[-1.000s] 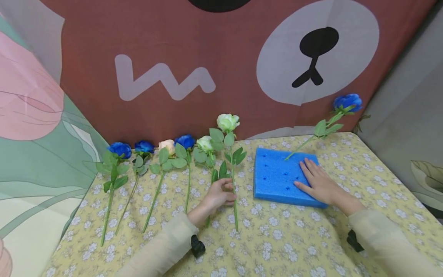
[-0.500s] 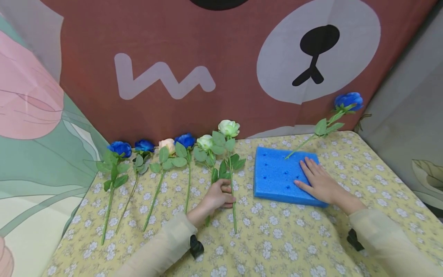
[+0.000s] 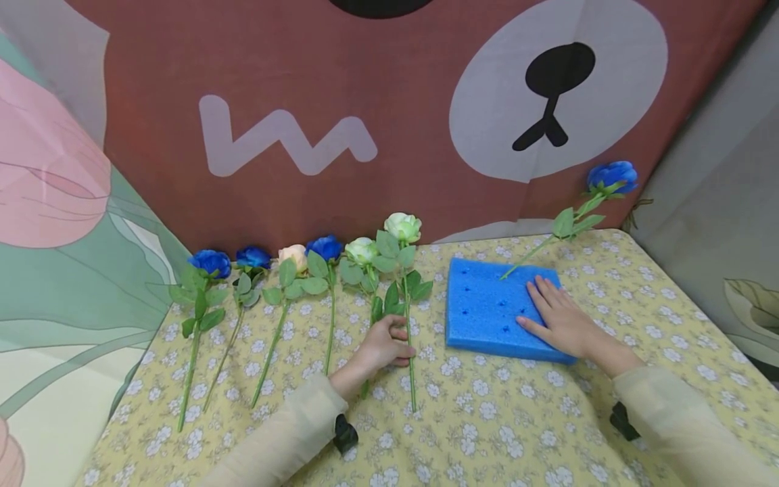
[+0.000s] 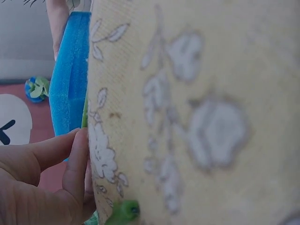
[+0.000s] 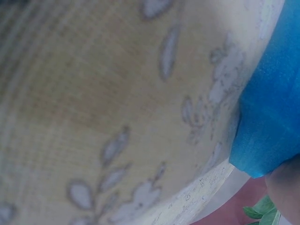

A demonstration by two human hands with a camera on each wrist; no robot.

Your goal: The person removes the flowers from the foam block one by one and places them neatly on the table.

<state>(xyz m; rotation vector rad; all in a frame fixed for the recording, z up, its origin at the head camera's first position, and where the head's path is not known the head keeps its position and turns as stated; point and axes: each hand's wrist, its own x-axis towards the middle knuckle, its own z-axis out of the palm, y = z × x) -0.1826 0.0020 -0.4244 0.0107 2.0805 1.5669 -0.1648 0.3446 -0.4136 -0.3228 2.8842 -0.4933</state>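
Observation:
My left hand [image 3: 382, 343] pinches the green stem of a pale green-white artificial rose [image 3: 403, 228] near the middle of the table. In the left wrist view, the thumb and finger of that hand [image 4: 42, 183] meet on a sliver of stem. To the right lies a square blue foam block [image 3: 477, 328] with several small slits in its top. My right hand [image 3: 561, 323] rests flat on the block's right side, fingers straight. A blue rose [image 3: 611, 177] stands tilted to the right, its stem stuck in the foam's far part.
Left of my left hand, several roses lie in a row: a blue rose [image 3: 209, 262], a second blue rose [image 3: 253, 256], a peach rose [image 3: 295, 257], another blue rose [image 3: 325, 247] and a green-white rose [image 3: 362, 251]. A floral cloth [image 3: 481, 412] covers the table; a printed backdrop [image 3: 304, 61] rises behind.
The green-white rose in my left hand has come down slightly toward me, its bloom now lower in the head view. The right hand and the foam have stayed put.

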